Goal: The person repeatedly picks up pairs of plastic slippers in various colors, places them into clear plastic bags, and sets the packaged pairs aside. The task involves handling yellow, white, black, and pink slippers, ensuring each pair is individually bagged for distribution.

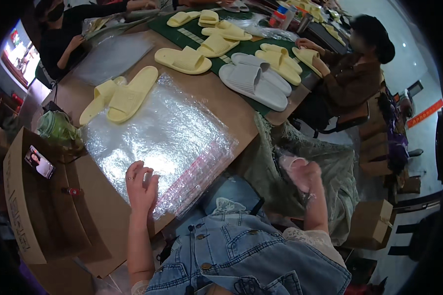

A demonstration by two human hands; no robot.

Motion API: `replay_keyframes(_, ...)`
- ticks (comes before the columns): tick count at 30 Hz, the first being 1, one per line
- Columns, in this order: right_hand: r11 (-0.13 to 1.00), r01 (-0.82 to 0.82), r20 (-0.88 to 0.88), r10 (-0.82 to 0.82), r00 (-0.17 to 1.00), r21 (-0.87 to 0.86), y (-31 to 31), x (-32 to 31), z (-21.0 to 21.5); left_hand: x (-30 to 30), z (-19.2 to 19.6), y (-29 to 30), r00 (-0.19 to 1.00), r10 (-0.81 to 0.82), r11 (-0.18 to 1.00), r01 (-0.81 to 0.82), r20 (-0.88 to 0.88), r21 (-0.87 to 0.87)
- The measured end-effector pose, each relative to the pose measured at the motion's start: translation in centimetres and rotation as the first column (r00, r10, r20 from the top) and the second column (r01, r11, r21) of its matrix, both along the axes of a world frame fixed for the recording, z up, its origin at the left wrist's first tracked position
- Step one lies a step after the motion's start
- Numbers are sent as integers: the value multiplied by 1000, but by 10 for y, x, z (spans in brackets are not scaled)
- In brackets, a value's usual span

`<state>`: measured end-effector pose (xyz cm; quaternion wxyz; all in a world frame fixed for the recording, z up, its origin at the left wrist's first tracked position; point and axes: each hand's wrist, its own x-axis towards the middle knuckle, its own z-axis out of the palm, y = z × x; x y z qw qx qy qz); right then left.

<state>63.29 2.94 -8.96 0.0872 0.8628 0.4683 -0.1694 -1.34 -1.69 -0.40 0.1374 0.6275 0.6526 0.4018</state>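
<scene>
A stack of clear plastic bags with a pink printed strip lies on the brown table before me. My left hand is open at its near edge, fingers loosely curved and apart, holding nothing. A pair of pale yellow slippers rests on the far left corner of the stack. Off the table's right edge, my right hand is closed and smeared by motion. It appears to grip clear plastic wrapping; what is inside, if anything, is too blurred to tell.
Several yellow slippers and a grey pair lie on a green mat. One person sits right, handling a yellow slipper; another person sits far left. A cardboard box with a phone stands left. Grey-green cloth hangs right.
</scene>
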Motion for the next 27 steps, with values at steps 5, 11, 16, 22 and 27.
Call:
replay_keyframes(5,978,-206,-43,205,978,-32,16,-5,-91,0,-5,4,999,-7,1000,7,49,1)
replay_keyframes(11,884,-189,82,170,982,428,102,-69,-82,0,-4,0,1000,26,1000,-26,-3,4)
replay_keyframes(16,885,-116,-42,151,988,450,135,-49,-114,1,-9,5,999,0,1000,0,34,8)
replay_keyframes(22,377,236,-324,189,927,895,135,-107,-21,-4,-14,-2,999,47,999,-47,-6,21)
replay_keyframes(27,269,-12,-106,419,902,963,167,-131,64,5,-11,0,993,78,997,-81,89,20)
